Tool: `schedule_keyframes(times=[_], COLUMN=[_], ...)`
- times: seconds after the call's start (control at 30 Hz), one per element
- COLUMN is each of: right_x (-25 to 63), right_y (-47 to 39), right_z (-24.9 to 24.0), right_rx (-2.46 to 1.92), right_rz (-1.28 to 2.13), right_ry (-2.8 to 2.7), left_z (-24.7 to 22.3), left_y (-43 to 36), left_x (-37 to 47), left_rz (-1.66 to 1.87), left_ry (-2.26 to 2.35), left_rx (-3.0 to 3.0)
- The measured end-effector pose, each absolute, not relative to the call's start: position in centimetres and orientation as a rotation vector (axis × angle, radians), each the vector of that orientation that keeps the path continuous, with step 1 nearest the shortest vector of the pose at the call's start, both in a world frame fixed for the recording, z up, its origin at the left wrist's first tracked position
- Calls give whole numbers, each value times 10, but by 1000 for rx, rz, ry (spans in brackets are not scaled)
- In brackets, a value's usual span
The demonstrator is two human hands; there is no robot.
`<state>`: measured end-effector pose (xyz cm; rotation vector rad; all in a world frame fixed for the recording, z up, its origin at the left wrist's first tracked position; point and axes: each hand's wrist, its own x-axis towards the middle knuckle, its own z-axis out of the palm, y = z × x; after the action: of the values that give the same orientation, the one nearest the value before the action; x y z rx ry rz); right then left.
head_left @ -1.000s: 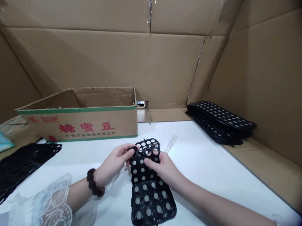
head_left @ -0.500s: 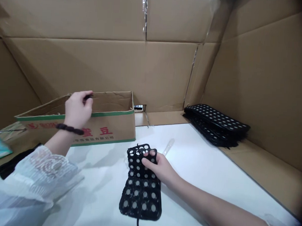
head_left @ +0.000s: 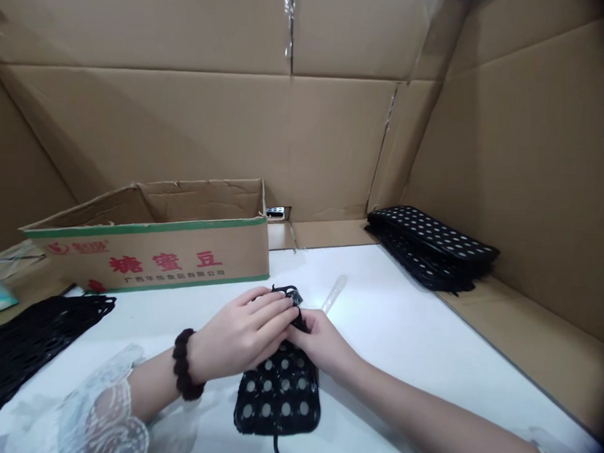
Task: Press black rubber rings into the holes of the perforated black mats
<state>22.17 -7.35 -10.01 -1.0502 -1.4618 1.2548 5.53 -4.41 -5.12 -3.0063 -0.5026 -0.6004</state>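
Observation:
A black perforated sheet (head_left: 277, 399) with rows of round holes lies on the white table, a thin black tail at its near edge. My left hand (head_left: 250, 331) rests across its upper part, fingers stretched out together over the far end and covering many holes. Thumb and bent fingers of my right hand (head_left: 314, 334) pinch the sheet's right edge near the top. The two hands meet there. A small dark, shiny bit shows just beyond my left fingertips.
An open cardboard box (head_left: 165, 254) with green edges stands at the back left. Black netted pieces (head_left: 37, 342) lie at the left. A stack of black dotted sheets (head_left: 431, 245) sits at the back right. A clear plastic strip (head_left: 334, 293) lies behind my right hand.
My left hand has come down from above the box's rim onto the upper part of the sheet. My right hand has stayed at the sheet's right edge.

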Motion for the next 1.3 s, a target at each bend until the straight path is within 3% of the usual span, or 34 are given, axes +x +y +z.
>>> schedule_keyframes(times=[0.33, 0.43, 0.53, 0.6, 0.8, 1.0, 1.17, 1.3], right_x=[217, 215, 215, 215, 217, 217, 215, 214], right_y=[-84, -84, -83, -82, -81, -80, -82, -84], right_z=[-94, -97, -102, -105, -102, -99, -99, -102], right_rx=[-1054, -994, -995, -1012, -1068, -1092, -1095, -1128], right_rz=[1153, 1274, 1380, 1399, 1329, 1267, 1278, 1277], right_ry=[-1644, -1543, -1411, -1369, -1381, -1400, -1435, -1356], left_z=[-59, -55, -48, -46, -67, -75, -73, -65], left_y=[-38, -24, -9, -8, -40, -51, -37, -13], left_x=[62, 54, 41, 35, 53, 60, 58, 40], left_rz=[-1077, -1514, -2042, -1965, -1149, -1027, -1479, -2242], left_ry=[-1393, -1765, -1884, -1751, -1341, -1419, -1849, -1970], left_rx=[-3466, -3356, -2790, -2653, -3075, -3342, -3396, -2595])
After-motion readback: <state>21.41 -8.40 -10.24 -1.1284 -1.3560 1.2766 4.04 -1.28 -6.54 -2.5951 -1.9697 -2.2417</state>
